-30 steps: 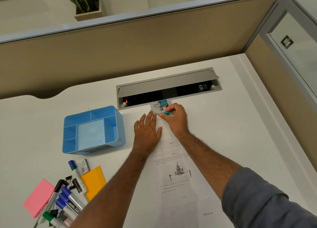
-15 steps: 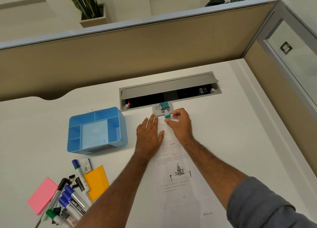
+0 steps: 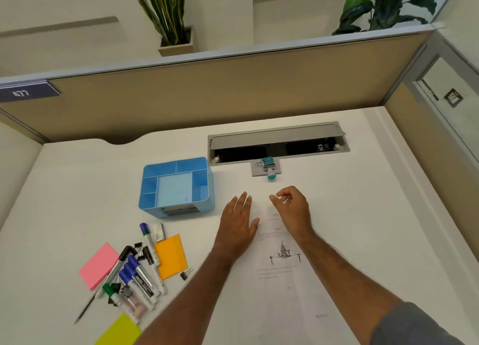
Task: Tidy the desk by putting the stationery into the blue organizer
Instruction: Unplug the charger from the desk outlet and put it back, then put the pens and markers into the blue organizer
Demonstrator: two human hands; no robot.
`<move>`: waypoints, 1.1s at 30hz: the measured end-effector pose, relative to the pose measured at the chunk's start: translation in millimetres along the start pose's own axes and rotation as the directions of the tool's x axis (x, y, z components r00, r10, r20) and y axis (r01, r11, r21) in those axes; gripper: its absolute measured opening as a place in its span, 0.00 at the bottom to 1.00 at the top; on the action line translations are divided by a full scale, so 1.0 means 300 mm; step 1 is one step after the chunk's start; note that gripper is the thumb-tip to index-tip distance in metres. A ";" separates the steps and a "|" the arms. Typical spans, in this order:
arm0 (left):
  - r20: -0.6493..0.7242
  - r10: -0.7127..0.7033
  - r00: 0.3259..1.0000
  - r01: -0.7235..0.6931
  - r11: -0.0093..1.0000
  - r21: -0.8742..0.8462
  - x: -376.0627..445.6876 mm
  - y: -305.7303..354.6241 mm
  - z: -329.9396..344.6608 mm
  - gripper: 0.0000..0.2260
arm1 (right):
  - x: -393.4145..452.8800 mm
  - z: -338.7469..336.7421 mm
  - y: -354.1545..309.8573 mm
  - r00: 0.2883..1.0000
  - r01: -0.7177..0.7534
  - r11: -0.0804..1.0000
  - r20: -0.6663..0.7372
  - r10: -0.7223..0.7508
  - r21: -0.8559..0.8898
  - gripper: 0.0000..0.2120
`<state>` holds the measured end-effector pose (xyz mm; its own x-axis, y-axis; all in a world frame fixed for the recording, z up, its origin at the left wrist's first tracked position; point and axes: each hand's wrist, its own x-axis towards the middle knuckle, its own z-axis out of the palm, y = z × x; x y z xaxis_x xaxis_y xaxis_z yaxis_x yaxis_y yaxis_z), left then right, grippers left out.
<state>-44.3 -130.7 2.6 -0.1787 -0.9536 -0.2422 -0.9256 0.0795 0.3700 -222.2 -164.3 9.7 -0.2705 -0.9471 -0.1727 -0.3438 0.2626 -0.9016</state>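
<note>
The blue organizer stands on the white desk with its compartments showing nothing inside. Left of my arms lies a heap of stationery: several markers, a pink sticky pad, an orange pad, a yellow-green pad, binder clips and a pencil. A small teal-capped item rests by a stamp pad near the cable tray. My left hand lies flat on a printed sheet. My right hand hovers above the sheet, fingers loosely curled, holding nothing.
An open grey cable tray is set into the desk behind the stamp pad. A beige partition walls the back and right side. Potted plants stand beyond it.
My right hand has let go of the teal-capped item by the stamp pad and drawn back toward me. Both hands sit lower; the camera tilted up.
</note>
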 end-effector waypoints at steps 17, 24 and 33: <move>-0.220 -0.123 0.968 0.119 0.992 -0.032 -0.418 -0.261 0.011 0.29 | -0.356 0.231 -0.037 0.923 0.125 0.988 0.376 -0.083 -0.089 0.01; -0.301 -0.277 0.913 0.266 0.961 -0.077 -0.542 -0.462 -0.001 0.29 | -0.445 0.377 -0.098 0.865 0.162 0.978 0.496 -0.079 -0.128 0.03; -0.388 -0.418 0.822 0.407 0.906 -0.114 -0.600 -0.676 -0.074 0.22 | -0.484 0.605 -0.223 0.800 0.229 0.954 0.596 -0.070 -0.195 0.04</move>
<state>182.9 18.4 -8.9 0.3693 -0.9293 -0.0059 -0.8734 -0.3492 0.3394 3.3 -77.9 23.1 0.3441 -0.8859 -0.3111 -0.5650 0.0693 -0.8222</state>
